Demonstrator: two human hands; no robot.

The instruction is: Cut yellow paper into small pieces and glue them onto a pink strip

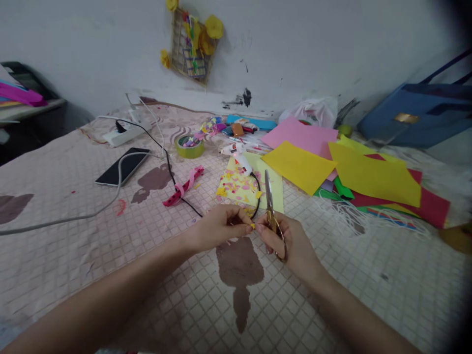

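Note:
My left hand [224, 227] pinches a tiny yellow paper piece [252, 226] between thumb and fingertips. Close on its right, my right hand [285, 241] is closed around gold-handled scissors [271, 204], whose blades point up and away from me. The fingertips of that hand come near the yellow piece; whether they touch it I cannot tell. Just beyond both hands lies a pale yellow sheet [276, 194] strewn with small pink and yellow paper scraps [238, 184]. A white glue gun [239, 160] rests at its far edge, its black cord curving toward my hands.
Left of centre sit a pink-and-red strip [183, 187], a roll of green tape [189, 147] and a dark tablet or phone [123, 167]. Cables run to a white power strip [127, 133]. Coloured sheets [376, 172] and white string [342, 211] spread at right, near a blue bag [413, 113].

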